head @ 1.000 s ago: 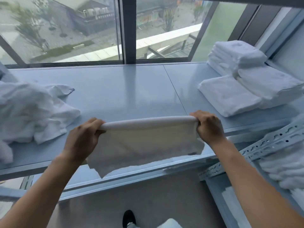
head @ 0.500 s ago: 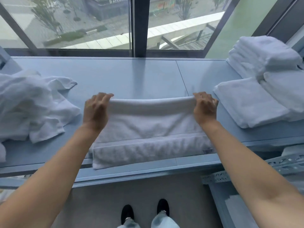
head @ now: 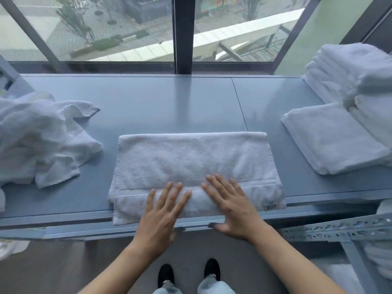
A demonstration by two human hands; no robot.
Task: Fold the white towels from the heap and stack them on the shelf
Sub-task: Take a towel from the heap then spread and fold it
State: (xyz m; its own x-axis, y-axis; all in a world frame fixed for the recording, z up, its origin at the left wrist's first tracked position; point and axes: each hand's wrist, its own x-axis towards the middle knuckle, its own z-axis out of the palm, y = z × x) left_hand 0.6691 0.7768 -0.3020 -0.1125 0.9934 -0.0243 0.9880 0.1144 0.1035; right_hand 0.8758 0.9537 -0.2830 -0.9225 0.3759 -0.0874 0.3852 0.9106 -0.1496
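A white towel [head: 191, 160], folded into a wide rectangle, lies flat on the grey-blue shelf top [head: 161, 107], its near edge hanging slightly over the front lip. My left hand [head: 163, 211] and my right hand [head: 231, 204] rest side by side, palms down with fingers spread, on the towel's near edge. Neither hand grips anything. The heap of unfolded white towels [head: 40, 136] sits crumpled at the left. Folded white towels [head: 337, 139] are stacked at the right, with a taller stack [head: 350, 73] behind.
A large window with a dark vertical frame [head: 182, 35] runs along the back of the shelf. A perforated metal shelf rail [head: 339, 230] juts out at lower right, with more white towels [head: 379, 259] below it. My feet in black shoes [head: 188, 274] stand on the floor.
The towel was held up by its top corners, then laid down on the shelf. Both hands let go of the far corners and came back flat onto the near edge.
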